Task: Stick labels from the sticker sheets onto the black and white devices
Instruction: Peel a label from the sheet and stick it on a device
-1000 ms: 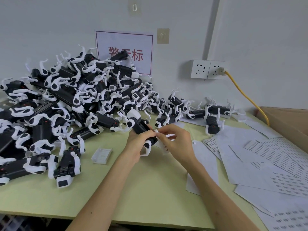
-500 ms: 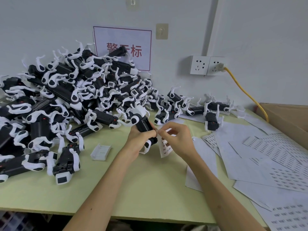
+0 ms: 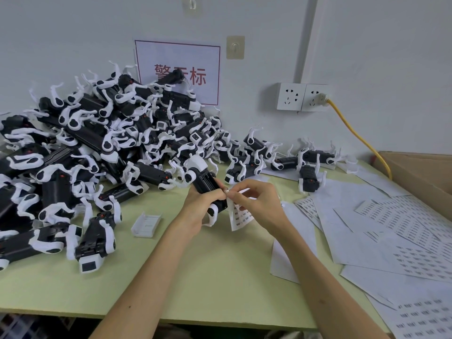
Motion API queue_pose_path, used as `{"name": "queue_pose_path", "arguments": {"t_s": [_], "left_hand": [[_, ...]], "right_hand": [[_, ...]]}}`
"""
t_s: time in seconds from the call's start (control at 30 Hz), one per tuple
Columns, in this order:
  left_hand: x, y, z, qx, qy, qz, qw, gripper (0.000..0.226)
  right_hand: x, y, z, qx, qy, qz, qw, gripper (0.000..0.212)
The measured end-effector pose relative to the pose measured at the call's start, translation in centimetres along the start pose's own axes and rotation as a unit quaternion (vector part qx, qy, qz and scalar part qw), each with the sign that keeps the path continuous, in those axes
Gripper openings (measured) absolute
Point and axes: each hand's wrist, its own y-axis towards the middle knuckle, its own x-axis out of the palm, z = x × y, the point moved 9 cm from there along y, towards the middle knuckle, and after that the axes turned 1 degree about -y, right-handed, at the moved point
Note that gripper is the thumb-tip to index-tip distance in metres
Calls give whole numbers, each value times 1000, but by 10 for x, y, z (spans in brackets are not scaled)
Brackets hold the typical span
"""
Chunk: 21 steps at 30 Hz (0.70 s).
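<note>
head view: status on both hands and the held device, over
Left hand grips black and white device. Right hand pinches sticker strip beside it. Device pile behind, not blocking.

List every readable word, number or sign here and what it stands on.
"警" and "标", red, on the wall sign; the middle character is half hidden by a piled device.
Sticker sheets: print too small to read.
Strip in the right hand: too small to read.
Held device: no text seen.

Assembly workshop: heaped identical devices [image 3: 102, 148], sticker sheets [image 3: 396, 231], workbench [image 3: 208, 277].
</note>
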Motion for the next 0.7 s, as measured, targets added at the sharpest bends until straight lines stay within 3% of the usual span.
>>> {"name": "queue_pose_path", "arguments": {"t_s": [0.17,0.7], "left_hand": [[3,0,-1,0,-9,-25,1000,21],[5,-2,-6,-34,-22,-32,999,13]], "right_hand": [[-2,0,4,30,51,-19,998,7],[-4,2,6,14,26,3,1000,9]]}}
